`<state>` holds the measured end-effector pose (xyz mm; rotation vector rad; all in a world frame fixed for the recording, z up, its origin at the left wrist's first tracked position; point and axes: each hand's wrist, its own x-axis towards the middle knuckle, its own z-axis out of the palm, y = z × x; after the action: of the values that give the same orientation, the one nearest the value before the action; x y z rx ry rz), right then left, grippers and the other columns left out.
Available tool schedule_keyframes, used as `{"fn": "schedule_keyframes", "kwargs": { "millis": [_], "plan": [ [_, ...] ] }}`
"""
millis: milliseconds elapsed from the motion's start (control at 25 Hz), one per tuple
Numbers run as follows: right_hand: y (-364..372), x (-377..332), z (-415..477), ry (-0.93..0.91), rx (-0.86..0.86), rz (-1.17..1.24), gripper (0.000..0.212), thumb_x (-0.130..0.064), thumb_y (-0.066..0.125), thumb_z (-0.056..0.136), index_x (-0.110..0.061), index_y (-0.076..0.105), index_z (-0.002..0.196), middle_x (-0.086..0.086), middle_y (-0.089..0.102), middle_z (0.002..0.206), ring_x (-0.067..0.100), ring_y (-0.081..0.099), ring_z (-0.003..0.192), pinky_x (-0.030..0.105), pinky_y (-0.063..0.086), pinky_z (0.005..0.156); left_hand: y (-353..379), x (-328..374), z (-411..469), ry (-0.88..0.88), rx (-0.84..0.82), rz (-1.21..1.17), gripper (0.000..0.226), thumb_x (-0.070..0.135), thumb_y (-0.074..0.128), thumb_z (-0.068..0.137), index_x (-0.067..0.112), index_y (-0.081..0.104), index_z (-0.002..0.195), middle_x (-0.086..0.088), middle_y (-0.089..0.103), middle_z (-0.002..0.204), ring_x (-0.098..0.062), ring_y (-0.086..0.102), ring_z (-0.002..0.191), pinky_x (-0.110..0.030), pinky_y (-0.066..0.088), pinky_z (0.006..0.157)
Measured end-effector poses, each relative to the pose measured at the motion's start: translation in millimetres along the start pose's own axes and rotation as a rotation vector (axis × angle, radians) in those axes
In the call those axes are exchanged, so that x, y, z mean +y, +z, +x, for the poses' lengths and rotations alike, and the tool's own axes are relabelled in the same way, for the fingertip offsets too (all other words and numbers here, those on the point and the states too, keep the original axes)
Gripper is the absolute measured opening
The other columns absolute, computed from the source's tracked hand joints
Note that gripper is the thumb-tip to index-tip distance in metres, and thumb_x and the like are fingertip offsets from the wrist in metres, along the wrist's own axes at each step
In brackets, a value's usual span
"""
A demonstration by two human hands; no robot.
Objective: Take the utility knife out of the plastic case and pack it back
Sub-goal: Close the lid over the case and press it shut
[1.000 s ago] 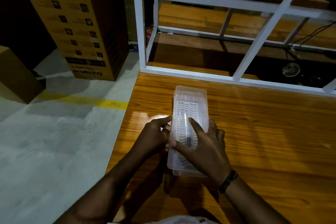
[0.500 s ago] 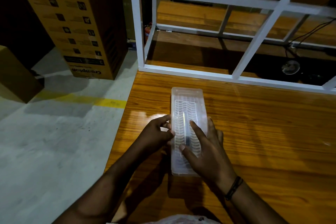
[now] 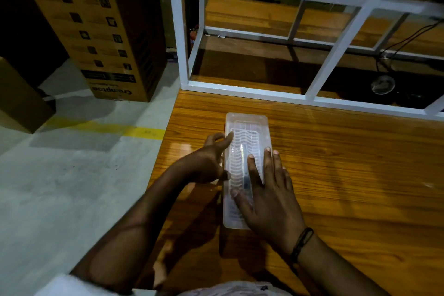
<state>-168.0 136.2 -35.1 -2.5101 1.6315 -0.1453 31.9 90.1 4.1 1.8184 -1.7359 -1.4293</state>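
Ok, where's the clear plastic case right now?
Head view: the clear plastic case lies lengthwise near the wooden table's left edge, between the left hand and right hand.

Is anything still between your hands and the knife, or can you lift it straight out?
Yes: the plastic case looks closed, so its clear ribbed lid covers the utility knife, seen dimly through it. The right hand lies flat on the lid; the left hand is at its left edge. Nothing else blocks.

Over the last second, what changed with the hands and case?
The right hand went from a fingertip hold to lying flat along the case lid. The left hand slid farther up the case's left edge. The case settled flat on the table. Case still shut, a dark object faintly visible inside.
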Motion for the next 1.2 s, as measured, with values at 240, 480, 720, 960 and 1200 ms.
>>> {"fn": "schedule_keyframes", "kwargs": {
  "millis": [240, 480, 720, 960, 1200],
  "plan": [
    [-7.1, -1.0, 7.6, -0.133, -0.045, -0.092, 0.094, -0.072, 0.017, 0.096, -0.005, 0.004, 0.160, 0.018, -0.003, 0.170, 0.030, -0.012, 0.157, 0.056, 0.003, 0.126, -36.3, 46.3, 26.5, -0.126, -0.155, 0.798, 0.133, 0.042, 0.083, 0.081, 0.026, -0.022, 0.161, 0.002, -0.033, 0.169, -0.039, -0.025, 0.156, -0.057, 0.006, 0.127],
    [-16.4, -3.3, 10.2, -0.212, -0.049, -0.089, 0.122, -0.098, 0.025, 0.073, -0.014, -0.009, 0.154, 0.022, 0.008, 0.169, 0.035, -0.001, 0.158, 0.060, 0.010, 0.125, -41.1, 48.3, 64.3, -0.170, -0.172, 0.945, 0.149, 0.047, 0.090, 0.072, 0.018, -0.027, 0.159, -0.005, -0.038, 0.166, -0.044, -0.026, 0.154, -0.059, 0.007, 0.128],
    [-16.0, -4.3, 8.4, -0.215, -0.025, -0.070, 0.132, -0.100, 0.027, 0.069, -0.005, -0.001, 0.156, 0.023, 0.015, 0.168, 0.037, 0.007, 0.157, 0.061, 0.016, 0.123, -40.0, 56.2, 61.4, -0.175, -0.189, 0.965, 0.153, 0.047, 0.092, 0.068, 0.014, -0.026, 0.160, -0.009, -0.035, 0.167, -0.043, -0.025, 0.155, -0.058, 0.006, 0.128],
    [-16.4, 21.3, 37.3, -0.068, 0.079, 0.136, 0.075, -0.064, 0.047, 0.092, -0.020, 0.036, 0.152, 0.004, 0.032, 0.163, 0.025, 0.026, 0.149, 0.052, 0.032, 0.118, -26.6, 52.0, 36.0, -0.084, -0.105, 0.983, 0.131, 0.042, 0.087, 0.076, 0.019, -0.006, 0.165, -0.005, -0.014, 0.174, -0.038, -0.022, 0.157, -0.057, -0.003, 0.130],
    [-9.5, 21.2, 96.5, 0.060, -0.020, 0.089, 0.086, -0.067, 0.028, 0.098, -0.013, 0.002, 0.161, 0.009, -0.006, 0.172, 0.028, -0.007, 0.158, 0.045, 0.005, 0.126, -21.6, 41.9, 21.6, -0.039, -0.182, 0.995, 0.132, 0.050, 0.083, 0.080, 0.012, -0.011, 0.164, -0.010, -0.022, 0.172, -0.039, -0.023, 0.157, -0.057, 0.001, 0.129]
  ]
}}
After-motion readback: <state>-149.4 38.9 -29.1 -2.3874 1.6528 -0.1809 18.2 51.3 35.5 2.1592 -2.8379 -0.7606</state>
